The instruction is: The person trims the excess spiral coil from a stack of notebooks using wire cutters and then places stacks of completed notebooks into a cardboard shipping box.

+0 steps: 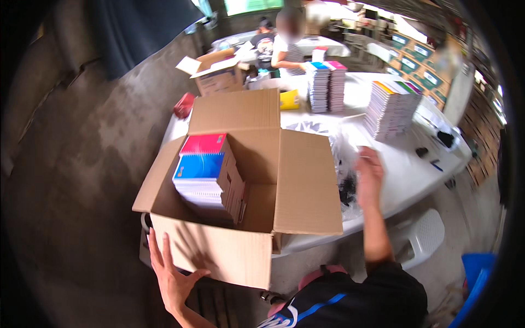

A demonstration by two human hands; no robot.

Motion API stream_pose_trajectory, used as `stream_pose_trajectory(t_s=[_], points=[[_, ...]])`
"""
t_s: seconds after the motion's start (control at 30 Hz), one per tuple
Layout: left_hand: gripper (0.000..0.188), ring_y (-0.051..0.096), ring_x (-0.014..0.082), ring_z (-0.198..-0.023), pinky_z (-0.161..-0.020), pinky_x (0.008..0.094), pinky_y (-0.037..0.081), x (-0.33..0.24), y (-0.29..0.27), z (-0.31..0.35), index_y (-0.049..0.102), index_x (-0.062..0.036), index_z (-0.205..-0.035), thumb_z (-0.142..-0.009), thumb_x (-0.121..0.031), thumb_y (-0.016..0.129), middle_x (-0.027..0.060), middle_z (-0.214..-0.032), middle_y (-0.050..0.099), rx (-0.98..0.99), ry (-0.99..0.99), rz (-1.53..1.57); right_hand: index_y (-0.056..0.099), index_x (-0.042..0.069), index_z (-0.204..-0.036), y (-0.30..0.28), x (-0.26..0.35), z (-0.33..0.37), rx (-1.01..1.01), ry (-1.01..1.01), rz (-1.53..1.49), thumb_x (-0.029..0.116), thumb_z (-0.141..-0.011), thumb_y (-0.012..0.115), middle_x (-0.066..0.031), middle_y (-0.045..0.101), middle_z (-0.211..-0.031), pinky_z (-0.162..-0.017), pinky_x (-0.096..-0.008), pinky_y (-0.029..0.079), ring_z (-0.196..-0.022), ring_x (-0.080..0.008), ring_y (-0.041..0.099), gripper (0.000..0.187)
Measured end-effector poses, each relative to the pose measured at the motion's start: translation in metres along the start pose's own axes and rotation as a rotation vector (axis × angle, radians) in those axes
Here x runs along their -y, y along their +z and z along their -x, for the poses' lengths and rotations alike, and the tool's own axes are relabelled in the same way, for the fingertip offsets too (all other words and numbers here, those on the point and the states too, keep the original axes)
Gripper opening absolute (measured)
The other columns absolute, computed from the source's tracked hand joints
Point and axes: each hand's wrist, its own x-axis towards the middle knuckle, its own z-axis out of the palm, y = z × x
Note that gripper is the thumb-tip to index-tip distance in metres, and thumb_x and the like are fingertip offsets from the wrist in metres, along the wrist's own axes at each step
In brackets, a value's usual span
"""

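Observation:
An open cardboard box (311,186) sits on the table with its flaps spread. Inside, along its left part, stand stacks of spiral notebooks (200,166) with blue and red covers on top. My left hand (170,276) is open at the front flap, fingers spread, its shadow falling on the cardboard. To the right of the box, my right hand (370,172) is raised over the table beside crumpled clear plastic (344,164). Motion smears its fingers, so I cannot make out whether it holds anything.
Tall notebook stacks (319,90) and another pile (389,112) stand farther back on the white table (402,183). A second open carton (219,76) is behind my box. Beyond are people (287,54) and stacked cartons (418,60). A white plastic chair (426,235) stands at right.

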Motion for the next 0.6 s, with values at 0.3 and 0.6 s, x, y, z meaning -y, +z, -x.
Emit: stream_pose_trajectory(t_s=[0.3, 0.6], points=[[0.121, 0.013, 0.0373, -0.140, -0.108, 0.0594, 0.016, 0.028, 0.011, -0.087, 0.037, -0.0254, -0.140, -0.031, -0.031, 0.089, 0.0121, -0.152, 0.016, 0.296, 0.298, -0.132, 0.043, 0.013, -0.136, 0.101, 0.067, 0.023, 1.254, 0.072, 0.689, 0.030, -0.091, 0.059, -0.0109, 0.049, -0.123, -0.092, -0.0331, 0.043, -0.110, -0.0240, 0.051, 0.051], [0.082, 0.055, 0.0239, -0.090, -0.075, 0.0393, 0.038, 0.057, 0.048, -0.097, 0.055, -0.0203, -0.124, -0.049, -0.042, 0.080, 0.0037, -0.133, 0.051, 0.164, 0.530, -0.101, 0.040, 0.012, -0.138, 0.124, 0.049, 0.036, 1.125, -0.007, 0.822, 0.035, -0.092, 0.054, -0.0164, 0.047, -0.124, -0.093, -0.0366, 0.041, -0.108, -0.0287, 0.052, 0.054]])
